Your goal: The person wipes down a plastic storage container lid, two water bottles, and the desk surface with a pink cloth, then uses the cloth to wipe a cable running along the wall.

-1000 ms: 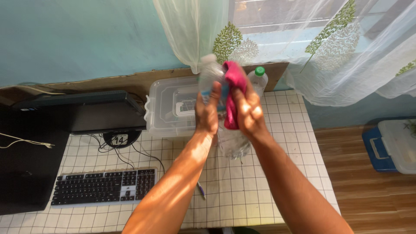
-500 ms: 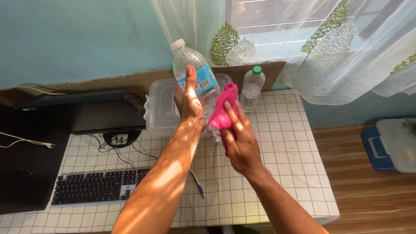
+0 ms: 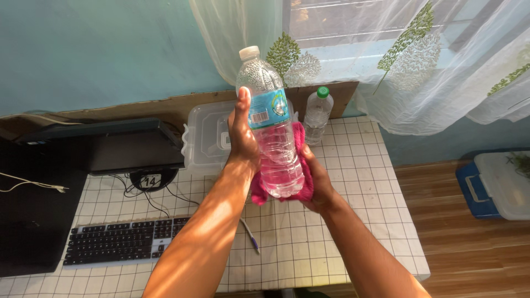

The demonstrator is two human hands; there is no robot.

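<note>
Gridded bench (image 3: 353, 221) below: my left hand (image 3: 241, 138) clamps the clear bottle (image 3: 271, 127) upright for steadiness; my right hand (image 3: 316, 185) presses the pink cloth (image 3: 301, 187) around its base.

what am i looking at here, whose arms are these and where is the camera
There is no machine here. The camera sits on a person's head and looks down, so the two bare arms reaching out from the bottom edge are that person's own.

The left hand has its grip around a large clear plastic bottle with a white cap and blue label, held upright above the table. The right hand presses a pink cloth against the bottle's lower part, cupping it from behind and below.

Below them is a table with a white grid-patterned cover. On it lie a black keyboard, a pen, a clear plastic lidded box, a smaller clear bottle with a green cap and a dark monitor. A sheer leaf-printed curtain hangs behind.
</note>
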